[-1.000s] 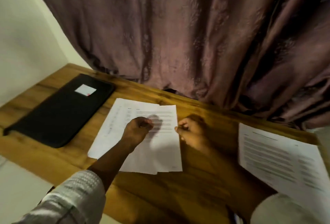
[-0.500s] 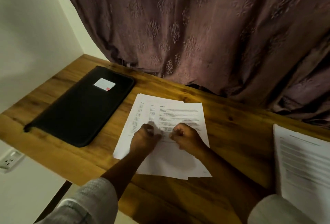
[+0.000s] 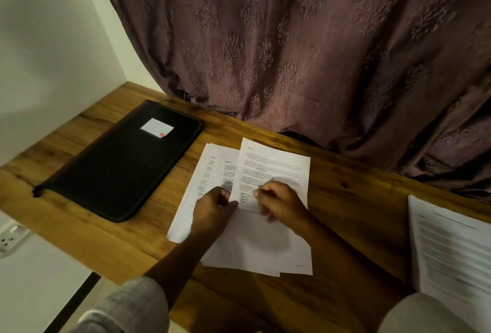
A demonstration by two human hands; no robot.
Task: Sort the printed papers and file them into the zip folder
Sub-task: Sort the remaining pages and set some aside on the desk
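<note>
Grip, left: left hand (image 3: 212, 209) is curled, thumb and fingers pinching the left edge of the top sheet (image 3: 273, 168).
Grip, right: right hand (image 3: 283, 206) lies on the same sheet with fingers curled down onto the print. Blur hides whether it pinches or only presses, so I cannot tell.
Top sheet: askew over the rest, its far corner past theirs.
Papers: white printed papers (image 3: 210, 173) are fanned at mid table under both hands. Lower sheets show at the left and along the near edge.
Folder: black zip folder (image 3: 119, 170) lies flat and shut on the table, left of the papers, near but apart.
Second pile: second pile (image 3: 451, 253) of printed sheets lies at the right, well apart from the hands and cut off by the frame.
Table: wooden table (image 3: 353, 213) bears all of these.
Curtain: patterned mauve curtain (image 3: 292, 53) hangs behind, its hem at the table's far edge.
Socket: white socket (image 3: 10, 237) sits on the wall below the table's left end.
Sleeves: grey sleeve (image 3: 132, 303) is on the left arm.
In the way: hands and left forearm cover the papers' middle.
Writing: white label (image 3: 157, 127) with a red mark is on the folder. Its text and the sheets' headings are too blurred to read.
</note>
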